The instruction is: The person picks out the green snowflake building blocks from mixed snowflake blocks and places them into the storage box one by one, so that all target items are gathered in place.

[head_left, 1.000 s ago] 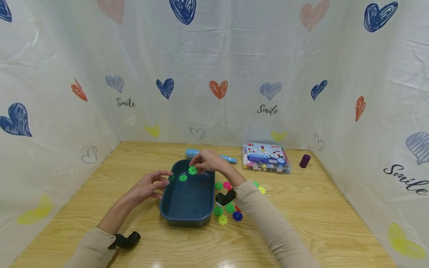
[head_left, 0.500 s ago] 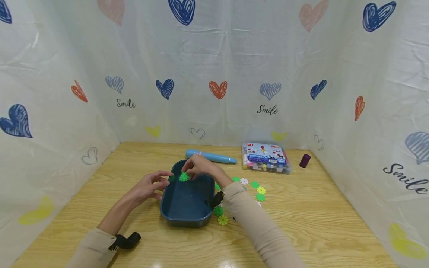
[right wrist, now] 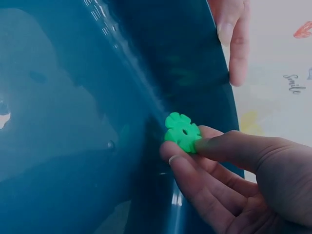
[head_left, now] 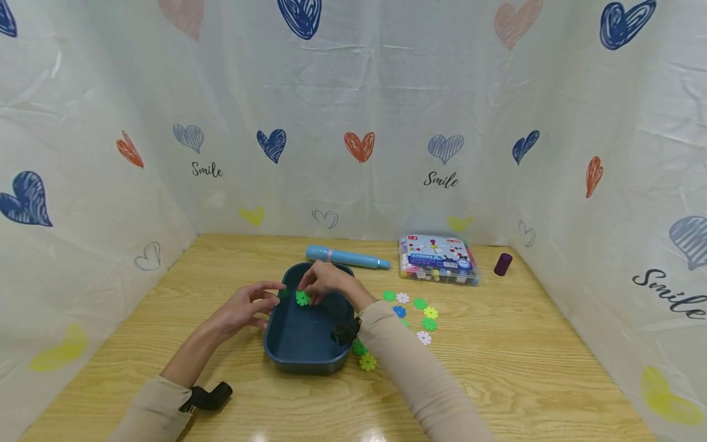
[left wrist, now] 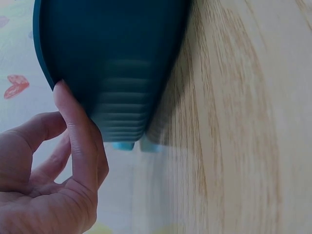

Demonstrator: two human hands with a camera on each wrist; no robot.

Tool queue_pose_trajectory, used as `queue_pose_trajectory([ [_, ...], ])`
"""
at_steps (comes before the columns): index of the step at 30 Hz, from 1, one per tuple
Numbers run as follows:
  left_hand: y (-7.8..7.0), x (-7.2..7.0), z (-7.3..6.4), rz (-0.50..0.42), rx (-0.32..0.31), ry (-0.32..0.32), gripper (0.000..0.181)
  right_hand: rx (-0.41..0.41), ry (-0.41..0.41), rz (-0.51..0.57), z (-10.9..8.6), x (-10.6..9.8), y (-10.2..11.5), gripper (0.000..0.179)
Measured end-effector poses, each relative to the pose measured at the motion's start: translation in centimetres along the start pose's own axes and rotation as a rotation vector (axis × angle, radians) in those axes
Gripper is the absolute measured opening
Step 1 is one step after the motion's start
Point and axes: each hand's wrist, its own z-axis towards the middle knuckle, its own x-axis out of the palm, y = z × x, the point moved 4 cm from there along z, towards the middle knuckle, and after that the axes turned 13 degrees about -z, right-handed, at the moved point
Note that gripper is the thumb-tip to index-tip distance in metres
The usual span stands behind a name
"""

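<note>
A dark blue plastic bin (head_left: 309, 334) stands in the middle of the table. In it, my right hand (head_left: 326, 281) pinches a green flower-shaped disc (right wrist: 183, 131) between thumb and fingers, close to the bin's inner wall at the far left. Notches and a small centre hole show on the disc. My left hand (head_left: 243, 310) rests at the left rim from outside, its fingertips touching the edge; the left wrist view shows one extended finger (left wrist: 78, 131) against the rim. Loose flower discs (head_left: 424, 337) in green, yellow, white and blue lie right of the bin, some hidden by my right forearm.
Behind the bin lies a light blue tube-like object (head_left: 348, 256). A clear-sided box (head_left: 439, 259) with a printed label and small colourful parts stands at the back right. A dark purple cylinder (head_left: 502, 264) is further right. Heart-printed curtains (head_left: 353, 184) surround the table.
My right hand has moved left and lower into the bin with the green disc. The green disc that lay separately there no longer shows apart from it. My left hand has stayed at the rim.
</note>
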Motion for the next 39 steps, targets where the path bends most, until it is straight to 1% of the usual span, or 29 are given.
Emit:
queue_pose_trajectory([
  [7,0.0,0.0,0.0,0.002,0.002,0.007,0.055,0.021,0.043,0.022,0.3,0.2,-0.3,0.019],
  [20,-0.2,0.1,0.0,0.003,-0.001,0.0,0.054,0.047,0.065,0.043,0.8,1.0,-0.4,0.019],
  [26,-0.1,0.1,0.0,0.004,0.003,-0.001,0.052,0.053,0.058,0.051,0.8,1.2,-0.4,0.018],
  [33,0.0,0.2,0.0,0.011,0.003,-0.001,0.051,0.075,0.026,0.058,0.7,1.3,-0.6,0.02],
  [39,-0.1,0.1,0.0,0.016,0.002,-0.009,0.05,0.054,0.01,0.052,0.4,0.8,-0.2,0.022],
])
